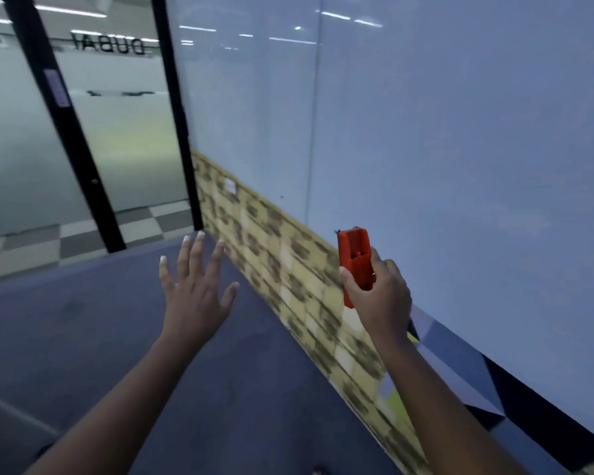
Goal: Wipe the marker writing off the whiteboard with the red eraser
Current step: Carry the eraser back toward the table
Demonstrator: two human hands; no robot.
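The whiteboard (pixel 443 138) is a large glossy pale panel that fills the wall on the right and runs back to the left. I see no marker writing on the part in view, only ceiling light reflections near its top. My right hand (pixel 379 296) grips the red eraser (pixel 355 260) upright by its lower half, near the board's bottom edge. Whether the eraser touches the board I cannot tell. My left hand (pixel 196 286) is held out over the floor with its fingers spread, holding nothing.
Below the whiteboard runs a strip of brick-patterned wall (pixel 288 275). The floor is blue carpet (pixel 83 337). At the left stands a frosted glass door (pixel 124 132) with black frames and mirrored lettering, and checkered tiles (pixel 83 238) lie beyond it.
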